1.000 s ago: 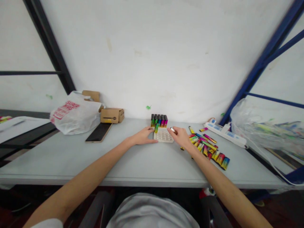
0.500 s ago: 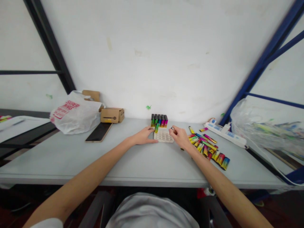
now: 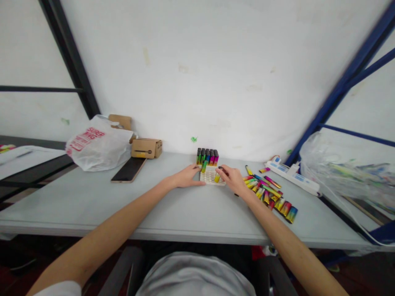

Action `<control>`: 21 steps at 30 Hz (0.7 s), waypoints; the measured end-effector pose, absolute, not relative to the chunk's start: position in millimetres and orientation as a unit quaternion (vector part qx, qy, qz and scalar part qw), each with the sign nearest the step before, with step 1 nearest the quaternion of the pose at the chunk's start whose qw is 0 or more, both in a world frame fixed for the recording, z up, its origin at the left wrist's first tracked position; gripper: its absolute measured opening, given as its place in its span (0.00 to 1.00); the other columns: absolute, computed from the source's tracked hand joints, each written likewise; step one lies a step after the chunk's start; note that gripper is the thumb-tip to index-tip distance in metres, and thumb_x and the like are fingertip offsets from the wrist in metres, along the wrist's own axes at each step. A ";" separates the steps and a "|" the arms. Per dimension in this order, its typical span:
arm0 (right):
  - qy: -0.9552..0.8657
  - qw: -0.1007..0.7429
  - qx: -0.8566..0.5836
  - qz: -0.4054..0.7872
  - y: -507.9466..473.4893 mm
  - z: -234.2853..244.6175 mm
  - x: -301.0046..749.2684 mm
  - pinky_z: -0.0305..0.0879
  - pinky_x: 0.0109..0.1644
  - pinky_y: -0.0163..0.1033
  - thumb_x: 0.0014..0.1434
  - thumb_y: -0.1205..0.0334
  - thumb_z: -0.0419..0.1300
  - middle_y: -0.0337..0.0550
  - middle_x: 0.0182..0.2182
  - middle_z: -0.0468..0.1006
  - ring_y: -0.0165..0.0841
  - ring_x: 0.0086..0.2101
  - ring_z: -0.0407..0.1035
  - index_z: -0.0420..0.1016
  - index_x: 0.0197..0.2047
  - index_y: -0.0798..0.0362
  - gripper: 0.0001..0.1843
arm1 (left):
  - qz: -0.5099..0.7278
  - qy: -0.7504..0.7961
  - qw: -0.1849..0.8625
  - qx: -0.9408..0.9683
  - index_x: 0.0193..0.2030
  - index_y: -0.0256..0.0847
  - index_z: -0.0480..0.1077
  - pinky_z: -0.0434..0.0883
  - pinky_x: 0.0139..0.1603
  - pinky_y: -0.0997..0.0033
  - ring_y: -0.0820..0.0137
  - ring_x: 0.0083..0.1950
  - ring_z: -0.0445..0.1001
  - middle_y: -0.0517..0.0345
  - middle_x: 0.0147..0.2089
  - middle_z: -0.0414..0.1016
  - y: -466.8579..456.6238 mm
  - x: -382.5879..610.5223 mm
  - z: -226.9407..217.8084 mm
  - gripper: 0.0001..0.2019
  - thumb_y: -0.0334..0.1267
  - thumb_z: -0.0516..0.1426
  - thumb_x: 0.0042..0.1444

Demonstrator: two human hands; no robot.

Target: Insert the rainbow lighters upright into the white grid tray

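Note:
A small white tray (image 3: 207,177) with rows of holes lies flat on the table. My left hand (image 3: 187,176) is braced on its left side, the thumb at the near corner and the fingers at the far corner. A green and yellow lighter (image 3: 204,166) stands in the tray's far left corner, beside those fingertips. Over the right part of the tray, my right hand (image 3: 231,177) pinches a yellow lighter (image 3: 217,177) by its dark top end. The lighter is slightly tilted, and I cannot tell whether its base is in a hole.
Behind the tray stands a block of upright lighters (image 3: 207,156) with black tops. Loose colourful lighters (image 3: 271,191) lie heaped to the right, near a white power strip (image 3: 293,174). At left are a phone (image 3: 128,170), a cardboard box (image 3: 146,148) and a white plastic bag (image 3: 98,144).
My right hand has moved slightly left over the tray, and the yellow lighter in its fingers now shows, pointing down. My left hand stays at the tray.

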State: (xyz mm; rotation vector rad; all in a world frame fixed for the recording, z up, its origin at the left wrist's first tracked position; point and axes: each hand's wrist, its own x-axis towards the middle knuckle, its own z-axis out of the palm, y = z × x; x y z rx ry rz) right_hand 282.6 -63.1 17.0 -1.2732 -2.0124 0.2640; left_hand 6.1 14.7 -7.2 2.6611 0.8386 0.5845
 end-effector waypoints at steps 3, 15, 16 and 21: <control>-0.786 0.389 -0.465 0.125 -60.3 16.6 277.9 0.68 0.38 0.38 0.78 0.43 0.55 0.43 0.31 0.83 0.37 0.30 0.75 0.83 0.46 0.51 0.23 | 0.201 0.291 0.149 0.923 0.71 0.39 0.72 0.67 0.76 0.55 0.46 0.74 0.72 0.40 0.73 0.73 15.6 6.6 -7.9 0.37 0.65 0.64 0.66; -0.829 0.370 -0.405 0.106 -46.6 5.5 262.1 0.76 0.50 0.43 0.79 0.48 0.58 0.54 0.49 0.87 0.40 0.43 0.80 0.86 0.55 0.52 0.20 | 0.205 0.280 0.151 0.925 0.72 0.39 0.70 0.67 0.76 0.53 0.47 0.73 0.71 0.39 0.72 0.73 14.4 6.4 -8.8 0.38 0.67 0.62 0.67; -0.834 0.360 -0.403 0.106 -45.7 4.5 260.5 0.76 0.51 0.43 0.79 0.48 0.59 0.53 0.50 0.87 0.40 0.44 0.80 0.86 0.54 0.51 0.19 | 0.204 0.282 0.151 0.925 0.71 0.39 0.71 0.67 0.76 0.53 0.46 0.73 0.71 0.39 0.71 0.74 14.5 6.6 -8.8 0.38 0.67 0.62 0.66; -0.846 0.329 -0.410 0.090 -40.8 6.0 253.1 0.75 0.55 0.43 0.79 0.51 0.59 0.51 0.49 0.87 0.40 0.46 0.80 0.86 0.54 0.50 0.16 | 0.200 0.291 0.148 0.924 0.70 0.37 0.71 0.68 0.75 0.53 0.46 0.72 0.72 0.38 0.69 0.75 14.3 7.7 -8.9 0.39 0.69 0.62 0.66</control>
